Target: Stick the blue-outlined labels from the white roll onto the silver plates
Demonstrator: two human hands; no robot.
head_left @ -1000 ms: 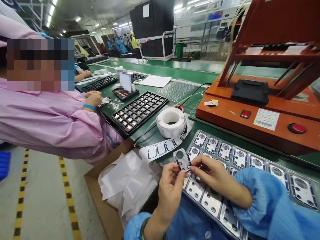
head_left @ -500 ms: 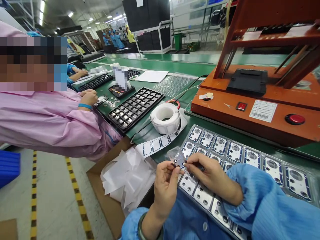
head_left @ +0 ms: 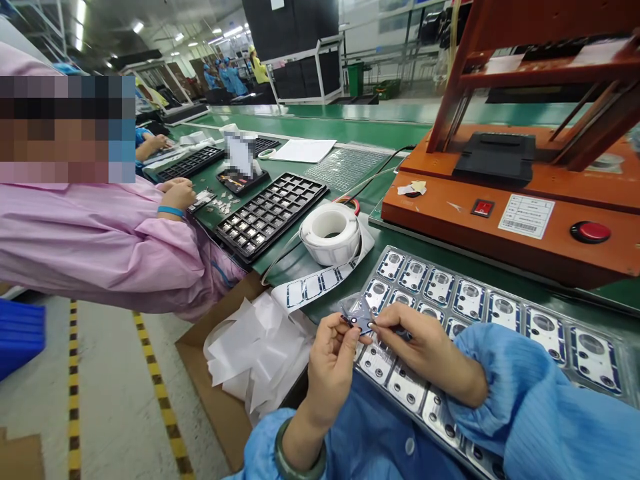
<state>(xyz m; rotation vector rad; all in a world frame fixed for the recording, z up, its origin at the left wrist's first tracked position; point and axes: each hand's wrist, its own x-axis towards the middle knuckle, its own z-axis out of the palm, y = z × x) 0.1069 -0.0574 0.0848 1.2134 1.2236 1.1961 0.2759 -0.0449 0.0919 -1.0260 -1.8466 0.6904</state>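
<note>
My left hand (head_left: 331, 367) and my right hand (head_left: 426, 348) meet above the near-left part of a clear plastic tray (head_left: 631, 363). Between them is a small flat plate (head_left: 361, 320) with two dark-ringed holes, its far part glossy and partly see-through. My left thumb and fingers pinch its left edge. At its right corner my right thumb and forefinger are closed; a thin flap, perhaps film, stands up there. In the tray lie rows of similar white plates (head_left: 470, 300) with blue edging, a large round window and small round holes.
Left of the tray are a roll of white labels (head_left: 330, 230) with its strip (head_left: 313, 288) unrolled, and a cardboard box (head_left: 210, 393) of discarded backing paper. An orange press (head_left: 450, 220) stands behind. A co-worker in pink (head_left: 100, 247) sits left, near a black compartment tray (head_left: 273, 217).
The plate has tilted slightly between my fingers, and a thin flap now rises near its right corner. Both hands stay in nearly the same place; the view has shifted slightly.
</note>
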